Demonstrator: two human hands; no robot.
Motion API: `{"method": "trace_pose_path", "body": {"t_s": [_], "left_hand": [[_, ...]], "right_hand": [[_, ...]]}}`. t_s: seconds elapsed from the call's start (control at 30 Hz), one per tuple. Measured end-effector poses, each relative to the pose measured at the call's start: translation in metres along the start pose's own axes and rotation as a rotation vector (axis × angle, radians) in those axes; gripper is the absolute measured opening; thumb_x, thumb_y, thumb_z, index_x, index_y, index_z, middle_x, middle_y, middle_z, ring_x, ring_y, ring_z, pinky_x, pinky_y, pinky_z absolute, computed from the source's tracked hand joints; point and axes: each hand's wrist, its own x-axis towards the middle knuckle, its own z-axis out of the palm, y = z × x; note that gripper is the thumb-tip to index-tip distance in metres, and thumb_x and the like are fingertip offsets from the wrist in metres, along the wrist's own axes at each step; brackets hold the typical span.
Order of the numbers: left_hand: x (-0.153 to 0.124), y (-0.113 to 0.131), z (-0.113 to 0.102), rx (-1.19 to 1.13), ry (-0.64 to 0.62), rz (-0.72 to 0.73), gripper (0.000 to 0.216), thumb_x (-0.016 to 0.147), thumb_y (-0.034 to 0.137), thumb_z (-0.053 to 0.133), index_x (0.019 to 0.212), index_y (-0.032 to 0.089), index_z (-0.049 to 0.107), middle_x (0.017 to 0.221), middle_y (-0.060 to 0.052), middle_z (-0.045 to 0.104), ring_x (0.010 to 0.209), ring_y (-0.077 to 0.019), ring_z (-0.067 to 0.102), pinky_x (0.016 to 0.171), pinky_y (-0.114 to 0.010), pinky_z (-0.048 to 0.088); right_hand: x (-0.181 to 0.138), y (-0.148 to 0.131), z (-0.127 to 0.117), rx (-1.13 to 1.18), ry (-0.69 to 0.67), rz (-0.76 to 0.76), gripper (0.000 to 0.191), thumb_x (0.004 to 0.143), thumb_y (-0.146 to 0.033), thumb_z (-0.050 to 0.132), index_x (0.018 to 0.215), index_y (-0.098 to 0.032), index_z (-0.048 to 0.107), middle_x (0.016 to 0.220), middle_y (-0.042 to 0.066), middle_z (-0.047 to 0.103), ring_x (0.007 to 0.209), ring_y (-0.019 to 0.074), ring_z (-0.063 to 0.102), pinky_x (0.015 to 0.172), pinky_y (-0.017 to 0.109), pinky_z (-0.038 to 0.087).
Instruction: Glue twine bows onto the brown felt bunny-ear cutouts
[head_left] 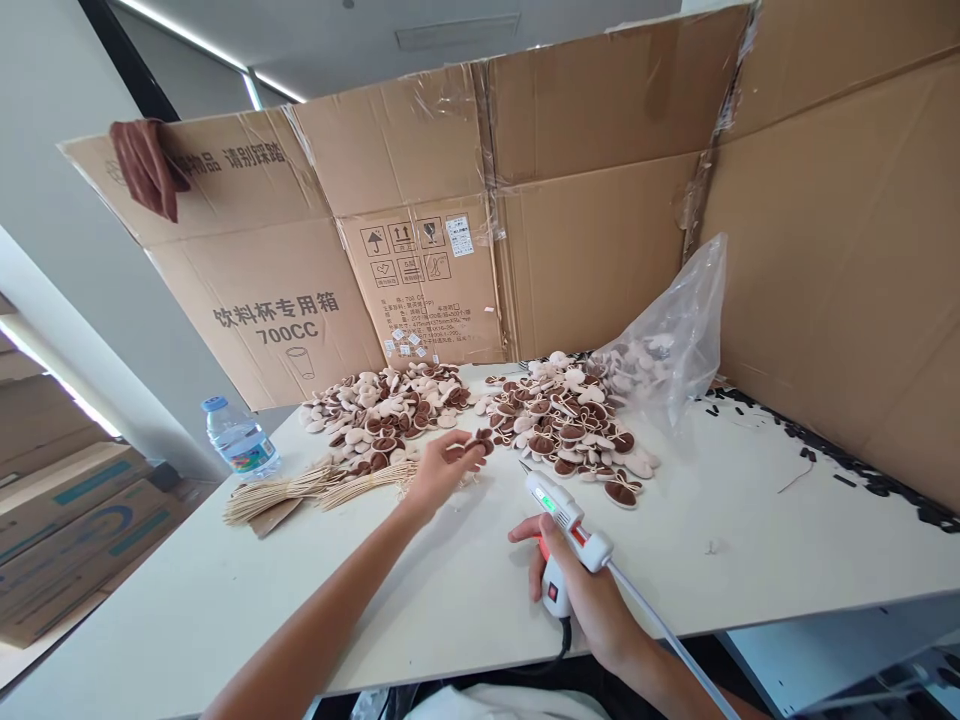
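Note:
My right hand [581,590] is wrapped round a white glue gun [551,497] with a red trigger and a lit green panel. Its nozzle points up and to the left, and a long glue stick [667,630] sticks out of the back. Between the fingertips of my left hand [442,470] is a small brown felt piece [481,442], partly hidden by the fingers. Behind my hands lie a left heap of brown and cream felt pieces [390,415] and a right heap of such pieces [559,410]. Some pieces show looped cream edges.
Bundles of thin pale sticks [281,490] lie left of my left hand, beside a water bottle [240,440]. A clear plastic bag [679,320] holds more pieces at the right. Tall cardboard walls [600,260] bound the white table [720,530]; black scraps [840,460] line the right edge.

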Motion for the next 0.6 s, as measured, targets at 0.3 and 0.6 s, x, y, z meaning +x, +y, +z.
{"method": "trace_pose_path", "body": {"t_s": [0.3, 0.6], "left_hand": [[-0.027, 0.005, 0.031, -0.240, -0.164, -0.059, 0.042, 0.073, 0.044, 0.086, 0.097, 0.015, 0.067, 0.090, -0.009, 0.077, 0.082, -0.0230, 0.076, 0.075, -0.032, 0.058], [-0.034, 0.002, 0.035, -0.252, -0.219, -0.048, 0.045, 0.072, 0.051, 0.085, 0.094, 0.015, 0.069, 0.071, -0.003, 0.069, 0.057, -0.0150, 0.066, 0.061, -0.028, 0.055]], "right_hand": [[-0.003, 0.006, 0.002, 0.034, 0.030, -0.055, 0.044, 0.094, -0.065, 0.058, 0.098, -0.022, 0.068, 0.067, 0.001, 0.069, 0.069, 0.0206, 0.065, 0.068, 0.031, 0.046], [-0.003, 0.008, 0.001, 0.009, 0.023, -0.056, 0.047, 0.092, -0.065, 0.060, 0.082, -0.020, 0.069, 0.064, 0.001, 0.063, 0.055, 0.0146, 0.050, 0.056, 0.028, 0.040]]}}
